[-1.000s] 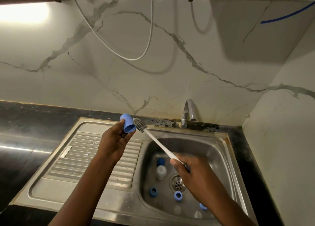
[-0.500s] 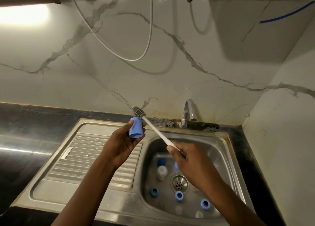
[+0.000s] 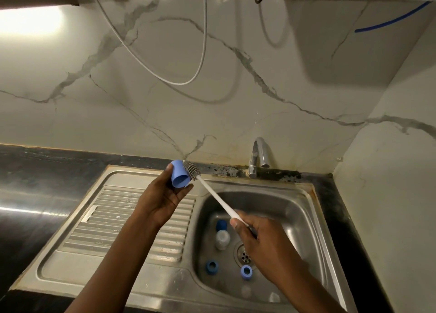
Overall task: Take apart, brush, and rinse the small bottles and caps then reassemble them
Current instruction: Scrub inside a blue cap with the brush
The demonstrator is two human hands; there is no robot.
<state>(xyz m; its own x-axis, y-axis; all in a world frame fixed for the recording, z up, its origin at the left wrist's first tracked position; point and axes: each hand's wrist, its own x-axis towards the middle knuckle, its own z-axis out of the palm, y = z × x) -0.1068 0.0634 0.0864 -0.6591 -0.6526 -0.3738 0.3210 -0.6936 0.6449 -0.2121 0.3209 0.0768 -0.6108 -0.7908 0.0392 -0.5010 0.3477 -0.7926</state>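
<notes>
Tipped mouth-outward since the earlier frame, the pale-blue plastic cap [image 3: 179, 177], likely light and wet-slippery, sits gripped by its sides in the left hand [image 3: 162, 200] above the steel drainboard [image 3: 111, 220], right hand [image 3: 258, 240] clasping the white-handled brush [image 3: 213, 196] alongside.

No text, label, brand, number or sign can be read anywhere (the clear bottle [image 3: 222, 238] lying in the sink [image 3: 304, 196] is too small and blurred to show any print). The blue cap [image 3: 178, 177] and the white brush [image 3: 217, 196] show only plain surfaces.
</notes>
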